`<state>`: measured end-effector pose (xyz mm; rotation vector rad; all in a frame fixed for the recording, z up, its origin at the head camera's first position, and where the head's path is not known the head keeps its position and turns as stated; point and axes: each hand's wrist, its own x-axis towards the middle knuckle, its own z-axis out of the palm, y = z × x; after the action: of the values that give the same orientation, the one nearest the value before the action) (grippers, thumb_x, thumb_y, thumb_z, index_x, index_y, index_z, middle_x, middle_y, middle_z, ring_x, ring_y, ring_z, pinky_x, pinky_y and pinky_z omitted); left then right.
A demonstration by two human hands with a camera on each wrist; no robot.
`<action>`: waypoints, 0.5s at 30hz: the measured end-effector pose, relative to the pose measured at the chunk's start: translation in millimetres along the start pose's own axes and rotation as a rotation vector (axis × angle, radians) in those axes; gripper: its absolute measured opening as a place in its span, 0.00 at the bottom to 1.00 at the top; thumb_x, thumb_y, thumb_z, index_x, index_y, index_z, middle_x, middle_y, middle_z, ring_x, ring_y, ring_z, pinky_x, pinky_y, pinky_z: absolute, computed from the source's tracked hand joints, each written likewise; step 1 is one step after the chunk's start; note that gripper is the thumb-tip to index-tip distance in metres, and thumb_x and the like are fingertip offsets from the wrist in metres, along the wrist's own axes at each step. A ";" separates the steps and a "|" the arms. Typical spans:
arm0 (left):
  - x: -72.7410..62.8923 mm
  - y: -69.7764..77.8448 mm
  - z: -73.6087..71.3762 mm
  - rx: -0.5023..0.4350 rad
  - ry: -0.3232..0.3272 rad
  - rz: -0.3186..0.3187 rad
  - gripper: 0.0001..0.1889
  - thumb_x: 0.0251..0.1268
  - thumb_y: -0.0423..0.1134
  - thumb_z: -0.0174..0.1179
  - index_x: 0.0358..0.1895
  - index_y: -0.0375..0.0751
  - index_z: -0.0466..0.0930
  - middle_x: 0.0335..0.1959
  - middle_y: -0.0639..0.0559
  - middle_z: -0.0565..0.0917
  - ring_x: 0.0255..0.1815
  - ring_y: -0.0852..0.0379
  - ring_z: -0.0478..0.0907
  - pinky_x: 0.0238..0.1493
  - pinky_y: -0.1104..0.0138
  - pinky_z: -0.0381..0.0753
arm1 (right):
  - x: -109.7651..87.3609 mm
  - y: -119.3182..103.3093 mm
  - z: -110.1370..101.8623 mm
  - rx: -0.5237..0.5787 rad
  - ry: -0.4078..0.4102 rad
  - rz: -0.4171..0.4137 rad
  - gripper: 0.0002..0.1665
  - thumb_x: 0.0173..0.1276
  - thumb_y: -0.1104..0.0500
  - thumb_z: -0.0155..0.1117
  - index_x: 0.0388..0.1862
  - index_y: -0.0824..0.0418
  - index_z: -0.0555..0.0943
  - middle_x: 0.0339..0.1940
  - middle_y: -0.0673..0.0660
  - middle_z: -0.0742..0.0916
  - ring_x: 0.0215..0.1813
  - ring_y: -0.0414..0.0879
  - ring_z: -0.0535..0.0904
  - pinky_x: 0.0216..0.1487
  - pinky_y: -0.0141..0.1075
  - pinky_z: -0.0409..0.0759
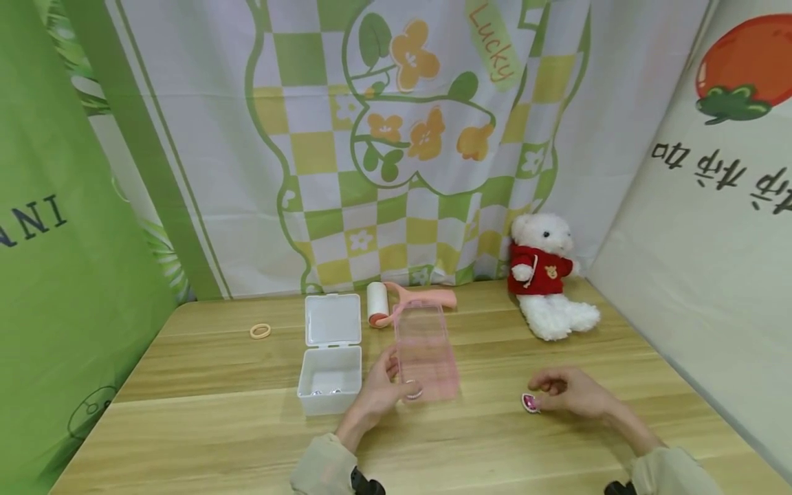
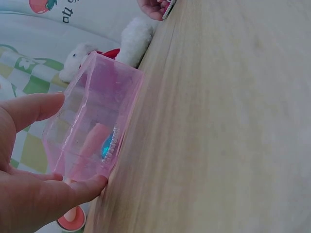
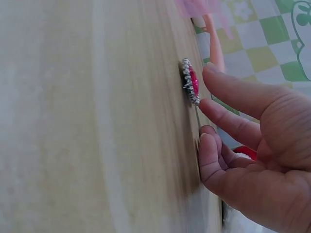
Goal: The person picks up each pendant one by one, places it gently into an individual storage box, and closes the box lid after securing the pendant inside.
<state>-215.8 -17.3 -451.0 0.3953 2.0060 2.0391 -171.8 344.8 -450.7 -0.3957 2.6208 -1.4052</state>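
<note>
A pink box (image 1: 436, 354) is clamped in the left hand (image 1: 379, 390).
Beside the right hand (image 1: 574, 393), its fingers parted, a pink-gemmed ornament (image 1: 529, 403) is seen toward the surface's (image 1: 489, 440) right edge.

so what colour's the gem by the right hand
The gem is pink, clearest in the right wrist view.

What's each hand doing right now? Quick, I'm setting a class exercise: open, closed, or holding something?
Left hand: holding the box.
Right hand: open, beside the pink gem; I can't tell whether it touches.
</note>
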 end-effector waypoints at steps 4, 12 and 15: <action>0.0 -0.2 0.0 0.012 0.003 0.000 0.47 0.50 0.25 0.66 0.72 0.26 0.48 0.65 0.28 0.64 0.68 0.32 0.59 0.66 0.47 0.63 | -0.8 0.5 3.7 -0.062 0.029 -0.020 0.14 0.55 0.59 0.74 0.38 0.66 0.83 0.29 0.52 0.80 0.31 0.35 0.71 0.30 0.29 0.71; -0.8 1.1 -0.4 0.031 0.003 -0.002 0.47 0.49 0.26 0.66 0.72 0.26 0.49 0.66 0.27 0.63 0.68 0.31 0.58 0.67 0.46 0.61 | -0.8 -3.1 6.1 -0.063 0.030 0.006 0.15 0.55 0.59 0.74 0.37 0.66 0.82 0.31 0.53 0.80 0.32 0.37 0.71 0.32 0.29 0.71; -0.8 1.6 -0.2 0.033 0.003 -0.008 0.47 0.49 0.26 0.67 0.72 0.26 0.48 0.65 0.28 0.63 0.68 0.32 0.58 0.66 0.46 0.62 | -0.8 -3.8 6.1 -0.071 0.024 0.009 0.14 0.57 0.59 0.73 0.38 0.65 0.82 0.31 0.53 0.80 0.32 0.37 0.71 0.33 0.29 0.71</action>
<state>-215.1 -17.8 -449.4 0.3911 2.0422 2.0052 -168.9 338.2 -450.9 -0.3773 2.6942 -1.3261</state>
